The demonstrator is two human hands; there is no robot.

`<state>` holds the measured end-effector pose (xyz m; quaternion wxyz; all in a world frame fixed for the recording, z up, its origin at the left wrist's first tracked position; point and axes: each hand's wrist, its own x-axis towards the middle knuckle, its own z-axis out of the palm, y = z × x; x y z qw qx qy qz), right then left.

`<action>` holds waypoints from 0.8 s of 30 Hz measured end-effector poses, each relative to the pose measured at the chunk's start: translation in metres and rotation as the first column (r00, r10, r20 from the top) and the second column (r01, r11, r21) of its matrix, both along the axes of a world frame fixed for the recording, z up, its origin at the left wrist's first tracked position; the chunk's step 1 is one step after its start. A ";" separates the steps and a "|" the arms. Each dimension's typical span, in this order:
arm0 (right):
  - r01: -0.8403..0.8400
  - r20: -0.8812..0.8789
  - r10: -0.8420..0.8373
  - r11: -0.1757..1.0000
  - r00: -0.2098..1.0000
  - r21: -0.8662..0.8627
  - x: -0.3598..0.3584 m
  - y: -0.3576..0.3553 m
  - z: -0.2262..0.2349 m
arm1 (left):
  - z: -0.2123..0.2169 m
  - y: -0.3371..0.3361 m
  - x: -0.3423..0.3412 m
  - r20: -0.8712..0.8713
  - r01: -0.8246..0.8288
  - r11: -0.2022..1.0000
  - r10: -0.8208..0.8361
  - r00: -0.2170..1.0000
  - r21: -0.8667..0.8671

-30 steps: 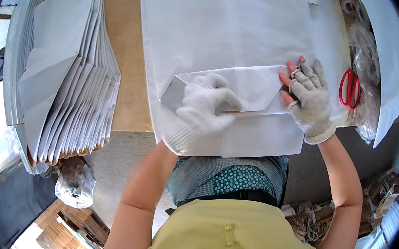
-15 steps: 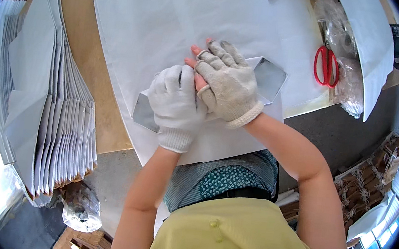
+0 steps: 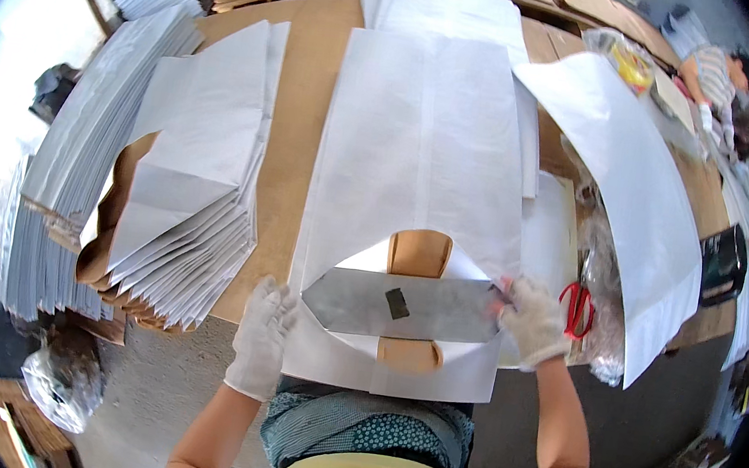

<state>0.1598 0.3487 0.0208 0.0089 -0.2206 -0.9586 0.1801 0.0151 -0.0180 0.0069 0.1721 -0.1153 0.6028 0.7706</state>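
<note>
On the worktable lies a large white paper bag [image 3: 418, 146], its near end opened out into folded points. Brown inner paper [image 3: 420, 253] shows at the fold. Across that end rests a flat grey metal plate [image 3: 348, 298] with pointed ends and a small dark patch. My right hand [image 3: 534, 324], in a pale glove with bare fingertips, is closed at the plate's right end; it is slightly blurred. My left hand [image 3: 261, 337], in a white glove, is beside the bag's left edge, fingers stretched out and holding nothing.
Folded white paper bags [image 3: 198, 184] are stacked at the left, with more piles behind. To the right are red-handled scissors [image 3: 577, 310], crumpled clear plastic [image 3: 608, 272] and a curved white sheet [image 3: 628, 190]. A dark box [image 3: 723, 266] sits beyond. Another person [image 3: 715, 84] is at the far right.
My hands, stacked together on the plate before, have parted left and right. The plate and the brown inner paper are now uncovered. The view has tilted up to show more table.
</note>
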 end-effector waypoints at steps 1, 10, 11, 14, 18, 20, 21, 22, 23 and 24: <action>-0.078 -0.013 0.079 0.994 0.997 0.079 0.005 -0.012 0.007 | -0.014 -0.007 -0.006 0.090 0.026 0.991 -0.038 0.995 0.135; 0.103 0.045 -0.092 0.891 0.995 -0.441 -0.001 0.042 -0.051 | 0.028 0.029 -0.039 -0.090 0.180 0.884 -0.241 0.966 -0.431; 0.068 -0.077 -0.139 0.807 0.987 -0.586 -0.002 0.057 -0.054 | 0.051 0.029 -0.047 -0.284 0.087 0.783 -0.324 0.902 -0.616; -0.102 -0.322 -0.292 0.580 0.901 -0.809 -0.019 0.092 -0.062 | 0.132 -0.003 -0.061 -0.753 -0.283 0.855 -0.172 0.636 -0.434; -0.050 -0.404 -0.453 0.614 0.795 -0.787 -0.042 0.076 -0.015 | 0.221 -0.071 -0.122 -0.734 -0.549 0.623 -0.060 0.677 -0.557; 0.084 -0.429 -0.486 0.730 0.762 -0.678 -0.056 0.060 -0.003 | 0.230 -0.111 -0.173 -0.790 -0.699 0.527 0.082 0.608 -0.483; 0.073 -0.456 -0.454 0.765 0.765 -0.640 -0.058 0.062 -0.011 | 0.233 -0.132 -0.190 -0.843 -0.760 0.535 0.151 0.517 -0.370; 0.069 -0.481 -0.426 0.799 0.767 -0.597 -0.057 0.068 -0.022 | 0.231 -0.151 -0.203 -0.796 -0.722 0.556 0.168 0.582 -0.410; 0.071 -0.503 -0.398 0.831 0.767 -0.551 -0.053 0.074 -0.033 | 0.226 -0.171 -0.215 -0.742 -0.678 0.582 0.181 0.646 -0.448; 0.030 -0.520 -0.398 0.814 0.755 -0.580 -0.053 0.074 -0.040 | 0.214 -0.197 -0.231 -0.731 -0.681 0.523 0.150 0.666 -0.513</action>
